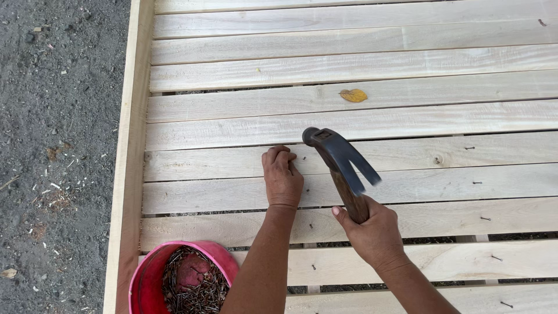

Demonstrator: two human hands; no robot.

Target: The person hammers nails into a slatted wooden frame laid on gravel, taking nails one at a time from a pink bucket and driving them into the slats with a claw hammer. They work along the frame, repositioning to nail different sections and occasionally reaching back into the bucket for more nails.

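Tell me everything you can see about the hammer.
The hammer is a claw hammer with a dark metal head and a brown wooden handle. The right hand grips the handle's lower end, holding it raised and tilted above the pale wooden slats, head toward the left hand. Its claw looks slightly motion-blurred.

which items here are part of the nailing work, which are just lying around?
In use:
- claw hammer, gripped by the right hand
- left hand, fingertips pinched on a pale slat; any nail there is hidden
- pink bucket of nails

Lying about:
- yellow leaf on an upper slat
- wood chips on the gravel ground
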